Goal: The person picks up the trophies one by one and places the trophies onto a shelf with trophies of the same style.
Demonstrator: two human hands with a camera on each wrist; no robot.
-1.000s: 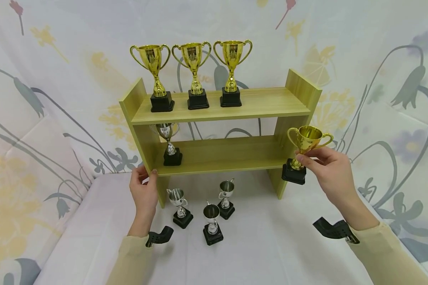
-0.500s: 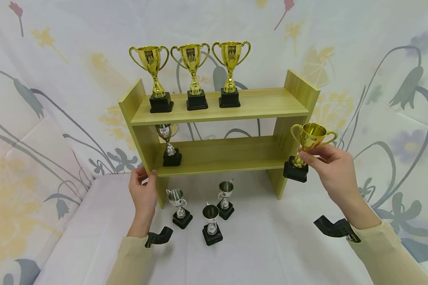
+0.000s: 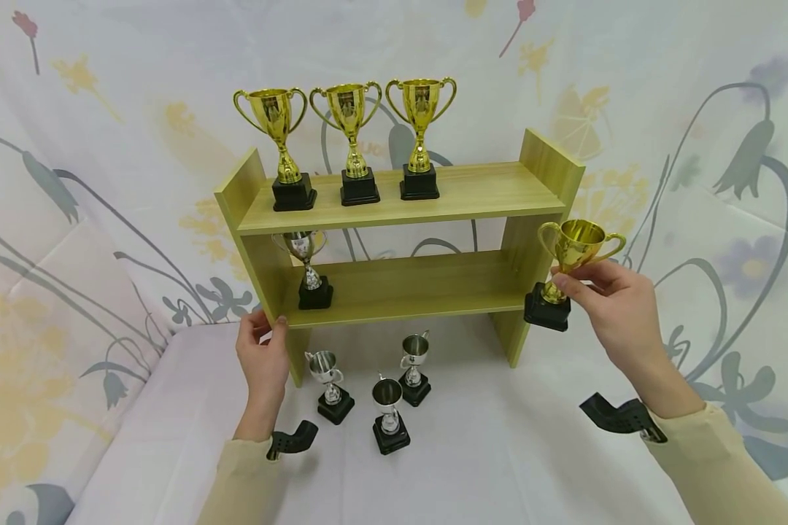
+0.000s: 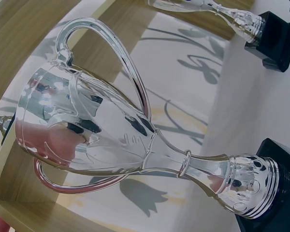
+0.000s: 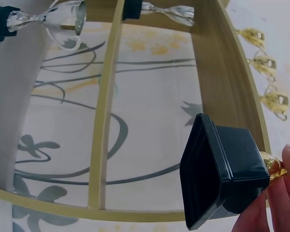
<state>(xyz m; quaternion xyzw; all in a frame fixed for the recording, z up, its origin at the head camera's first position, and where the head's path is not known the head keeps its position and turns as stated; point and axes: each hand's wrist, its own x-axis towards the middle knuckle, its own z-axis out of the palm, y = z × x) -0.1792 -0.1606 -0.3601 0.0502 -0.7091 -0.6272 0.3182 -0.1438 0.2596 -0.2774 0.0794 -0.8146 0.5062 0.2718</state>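
My right hand [image 3: 620, 306] pinches a gold trophy cup [image 3: 576, 246] by its narrow stem, holding it in the air before the right side of the wooden shelf [image 3: 407, 281]. In the right wrist view the trophy's black base [image 5: 239, 157] tilts toward the camera, showing its hollow underside. At the shelf's left side panel, my left hand [image 3: 263, 361] grips the edge with the thumb at the front and fingers around the outer side. A silver trophy cup [image 3: 325, 370] on the table stands just right of that hand, and a silver cup [image 4: 87, 125] fills the left wrist view.
Three gold trophies [image 3: 346, 117] line the left and middle of the top board. One silver trophy [image 3: 300, 248] stands at the left of the middle board. Two more silver trophies [image 3: 389, 397] stand on the white tablecloth [image 3: 486, 459] before the shelf.
My right hand has drifted slightly up and to the right, carrying the gold trophy. The left hand keeps its grip on the shelf, and the standing trophies stay where they were.
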